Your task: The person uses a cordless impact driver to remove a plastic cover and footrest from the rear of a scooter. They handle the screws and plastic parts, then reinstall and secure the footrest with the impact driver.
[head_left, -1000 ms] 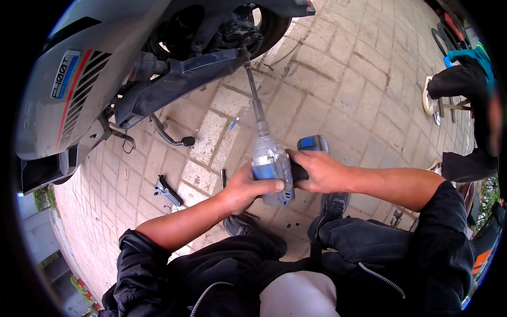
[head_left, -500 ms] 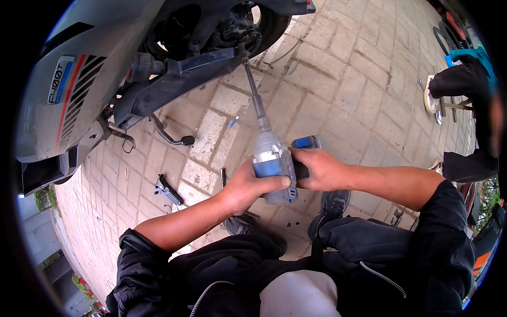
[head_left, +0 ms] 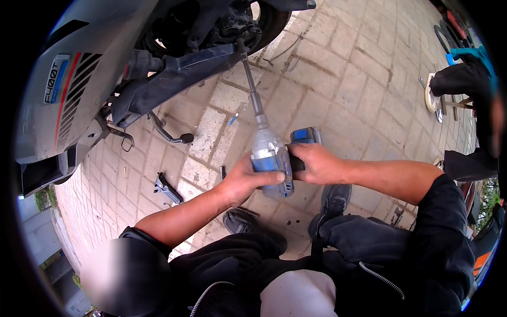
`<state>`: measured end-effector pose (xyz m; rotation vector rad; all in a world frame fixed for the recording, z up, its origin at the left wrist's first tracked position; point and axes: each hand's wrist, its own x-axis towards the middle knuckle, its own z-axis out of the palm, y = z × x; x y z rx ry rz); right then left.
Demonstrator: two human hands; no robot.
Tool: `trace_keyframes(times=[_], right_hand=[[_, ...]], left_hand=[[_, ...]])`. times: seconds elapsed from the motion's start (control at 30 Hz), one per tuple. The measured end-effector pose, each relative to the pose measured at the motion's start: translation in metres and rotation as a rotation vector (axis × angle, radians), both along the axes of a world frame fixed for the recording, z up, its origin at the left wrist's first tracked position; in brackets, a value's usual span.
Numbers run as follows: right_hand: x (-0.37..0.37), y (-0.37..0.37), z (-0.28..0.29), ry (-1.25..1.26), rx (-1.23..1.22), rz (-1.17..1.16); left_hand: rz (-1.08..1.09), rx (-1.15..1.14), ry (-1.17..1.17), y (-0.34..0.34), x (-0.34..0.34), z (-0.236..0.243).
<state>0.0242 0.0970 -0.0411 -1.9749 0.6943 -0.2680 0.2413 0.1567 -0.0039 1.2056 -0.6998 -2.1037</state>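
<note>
Gripping a grey-blue impact wrench (head_left: 272, 164), both hands aim its long extension (head_left: 251, 87).

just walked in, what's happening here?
A crouching person holds a cordless impact wrench in both hands: left hand cradling the body, right hand on the grip. Its long extension bar reaches up into the underside of a grey scooter. A small metal part lies on the paving.

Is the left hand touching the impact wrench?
Touching. The head view shows the left hand wrapped around the body of the impact wrench, fingers lying across its blue band, no gap visible.
</note>
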Motion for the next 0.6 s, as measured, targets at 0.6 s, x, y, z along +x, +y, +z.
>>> trace_keyframes(times=[0.6], right_hand=[[-0.019,0.022,0.052,0.298,-0.137,0.158]], left_hand=[[-0.222,-0.176,0.049,0.037,0.003,-0.002]])
